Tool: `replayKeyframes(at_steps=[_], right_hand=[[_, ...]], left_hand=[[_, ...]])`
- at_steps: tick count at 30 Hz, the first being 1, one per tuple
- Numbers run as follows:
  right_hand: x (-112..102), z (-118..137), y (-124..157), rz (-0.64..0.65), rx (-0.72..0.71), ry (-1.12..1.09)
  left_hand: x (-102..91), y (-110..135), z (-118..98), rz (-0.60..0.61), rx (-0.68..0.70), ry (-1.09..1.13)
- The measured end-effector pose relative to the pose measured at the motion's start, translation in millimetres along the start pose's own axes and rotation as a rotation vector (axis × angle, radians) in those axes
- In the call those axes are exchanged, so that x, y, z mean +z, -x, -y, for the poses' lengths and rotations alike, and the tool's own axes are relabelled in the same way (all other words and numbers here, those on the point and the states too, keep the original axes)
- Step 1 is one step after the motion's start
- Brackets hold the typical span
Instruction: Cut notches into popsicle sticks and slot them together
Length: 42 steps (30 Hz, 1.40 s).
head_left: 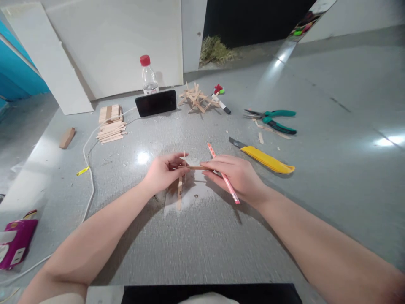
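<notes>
My left hand (161, 173) pinches the left end of a wooden craft stick (195, 168) held level above the table. A second thin craft stick (185, 157) stands across it at those fingertips; how the two meet is partly hidden. Fingers of my right hand (243, 174) close on the level stick's right end. That same hand also keeps a pink pencil (230, 188) lying slantwise in its grip, eraser toward me. Below the left fingertips a craft stick with a dark mark (179, 196) points toward me.
Beyond the hands are a bundle of craft sticks (109, 114), loose sticks (110, 132), a propped phone (156, 103), a bottle (149, 80), a stick structure (196, 98) and a marker (221, 104). Pliers (272, 119) and a yellow utility knife (267, 159) lie right; a white cable (85, 154) runs left.
</notes>
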State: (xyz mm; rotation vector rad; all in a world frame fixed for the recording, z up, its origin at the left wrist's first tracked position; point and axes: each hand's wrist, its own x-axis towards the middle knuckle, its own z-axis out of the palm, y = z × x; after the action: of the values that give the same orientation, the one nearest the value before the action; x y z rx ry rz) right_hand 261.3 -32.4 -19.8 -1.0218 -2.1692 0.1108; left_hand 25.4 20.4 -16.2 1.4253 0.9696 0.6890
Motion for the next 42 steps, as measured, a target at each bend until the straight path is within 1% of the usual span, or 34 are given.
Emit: replayKeyframes(at_steps=[5,8,15,18,20,25,29,32,37,39,42], right_hand=[[-2.0,3.0,-0.1,-0.002,0.072,-0.07],[-1.2,4.8,0.0,-0.009,0.08,-0.092],[6.1,7.6,3.7,-0.032,0.118,-0.118],[7.4,8.9,3.6,-0.047,0.138,-0.123],[8.0,10.7,2.6,-0.054,0.128,-0.131],[9.1,16.6,-0.8,-0.053,0.046,-0.135],[7.2,16.7,-1.7,-0.041,0.039,-0.107],[6.3,15.6,-1.3,-0.038,0.059,-0.099],[7.2,13.3,0.4,-0.023,0.089,-0.097],[5.1,12.0,0.9,-0.056,0.113,-0.066],[-1.0,14.9,1.1,-0.204,0.164,0.053]], left_hand=[[-2.1,0.8,-0.2,0.028,0.001,-0.041],[-1.6,1.0,0.9,0.033,-0.009,-0.019],[1.2,3.5,-3.5,-0.015,-0.002,-0.036],[1.8,4.2,-6.1,-0.026,0.022,-0.057],[3.2,5.1,-6.5,-0.019,0.052,-0.083],[8.9,8.1,-5.8,0.029,0.143,-0.126],[7.9,8.1,-6.8,0.032,0.146,-0.165],[5.5,8.0,-6.2,0.026,0.146,-0.194],[3.6,6.2,-1.9,0.037,0.119,-0.131],[0.3,2.7,-0.6,0.026,0.104,-0.074],[-9.2,-5.1,-0.6,-0.084,0.102,-0.054]])
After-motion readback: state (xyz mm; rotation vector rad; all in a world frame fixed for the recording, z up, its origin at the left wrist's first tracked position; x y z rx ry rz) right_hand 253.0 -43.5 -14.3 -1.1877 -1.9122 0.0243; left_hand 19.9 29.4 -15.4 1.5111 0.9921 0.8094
